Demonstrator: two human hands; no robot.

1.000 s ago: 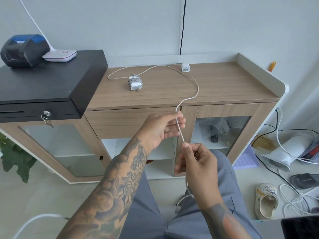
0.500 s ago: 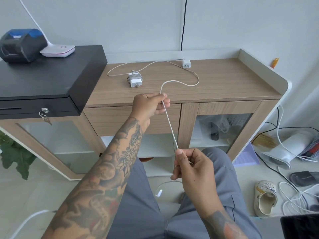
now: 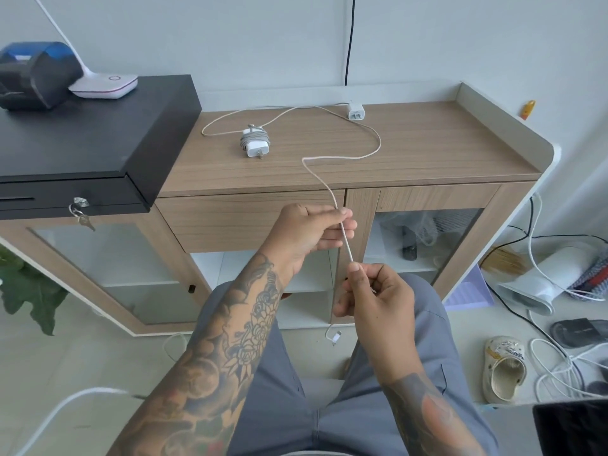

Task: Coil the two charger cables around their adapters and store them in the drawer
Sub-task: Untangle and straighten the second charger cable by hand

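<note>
Running from a white adapter [image 3: 356,112] at the tabletop's [image 3: 444,149] far edge, the loose cable [image 3: 371,153] snakes off the near edge into both hands. The left hand [image 3: 309,235] pinches it high, the right hand [image 3: 378,301] pinches it just below, plug dangling. Left of it lies the coiled charger [image 3: 255,143]. Since half a second ago, the left hand has dropped nearer the right.

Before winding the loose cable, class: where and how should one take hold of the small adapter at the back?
Pinch the small adapter by its flat side faces, coming from above; its prongs seem to face forward and its cable trails left, so keep clear of both.
</note>
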